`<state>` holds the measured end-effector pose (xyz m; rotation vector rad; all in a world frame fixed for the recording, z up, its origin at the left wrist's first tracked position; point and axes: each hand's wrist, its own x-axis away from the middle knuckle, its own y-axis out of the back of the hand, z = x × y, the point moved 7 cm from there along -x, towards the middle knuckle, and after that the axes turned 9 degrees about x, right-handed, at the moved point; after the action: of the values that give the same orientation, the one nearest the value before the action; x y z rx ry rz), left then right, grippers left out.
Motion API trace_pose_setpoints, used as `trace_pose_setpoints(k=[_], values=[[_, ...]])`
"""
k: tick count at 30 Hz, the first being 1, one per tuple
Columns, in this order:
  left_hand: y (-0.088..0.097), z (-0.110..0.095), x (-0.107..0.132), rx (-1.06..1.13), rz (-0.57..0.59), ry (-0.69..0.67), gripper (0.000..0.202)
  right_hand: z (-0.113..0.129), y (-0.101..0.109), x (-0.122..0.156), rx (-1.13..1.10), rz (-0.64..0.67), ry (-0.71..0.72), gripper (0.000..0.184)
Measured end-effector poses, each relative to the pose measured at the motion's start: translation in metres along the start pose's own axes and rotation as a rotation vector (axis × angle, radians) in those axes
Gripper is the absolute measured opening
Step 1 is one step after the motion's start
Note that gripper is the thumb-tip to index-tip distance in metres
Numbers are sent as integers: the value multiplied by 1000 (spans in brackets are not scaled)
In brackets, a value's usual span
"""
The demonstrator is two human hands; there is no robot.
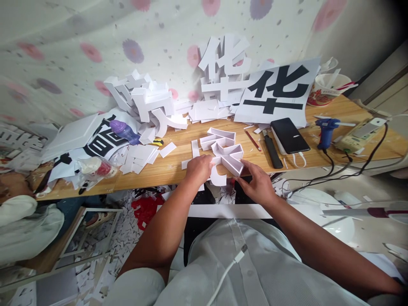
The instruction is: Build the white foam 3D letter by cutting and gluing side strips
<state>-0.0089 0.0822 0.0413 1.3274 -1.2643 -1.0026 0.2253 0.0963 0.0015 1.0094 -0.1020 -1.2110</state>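
A white foam-board character [225, 148] with raised walls lies on the wooden table [178, 157] near its front edge. My left hand [198, 168] is closed on the character's left side, fingers curled over a white strip there. My right hand [256, 182] pinches the near right corner of the same character from below the table edge. Both forearms reach up from my lap, which is covered by a white shirt with a white cable on it.
A blue glue gun [325, 131], a black phone [290, 135], a black utility knife [272, 149] and a red pencil [252, 140] lie to the right. Printed black characters [277, 91] and heaps of white cut letters [143, 100] fill the back. Scraps litter the floor.
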Motion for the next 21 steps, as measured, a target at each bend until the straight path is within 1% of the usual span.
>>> trace_pose_setpoints(k=[9, 21], values=[[0, 0, 0, -4, 24, 24, 20, 1, 0, 0, 1, 1, 8, 62], [0, -2, -1, -47, 22, 30, 20, 2, 1, 0, 1, -3, 19, 61]])
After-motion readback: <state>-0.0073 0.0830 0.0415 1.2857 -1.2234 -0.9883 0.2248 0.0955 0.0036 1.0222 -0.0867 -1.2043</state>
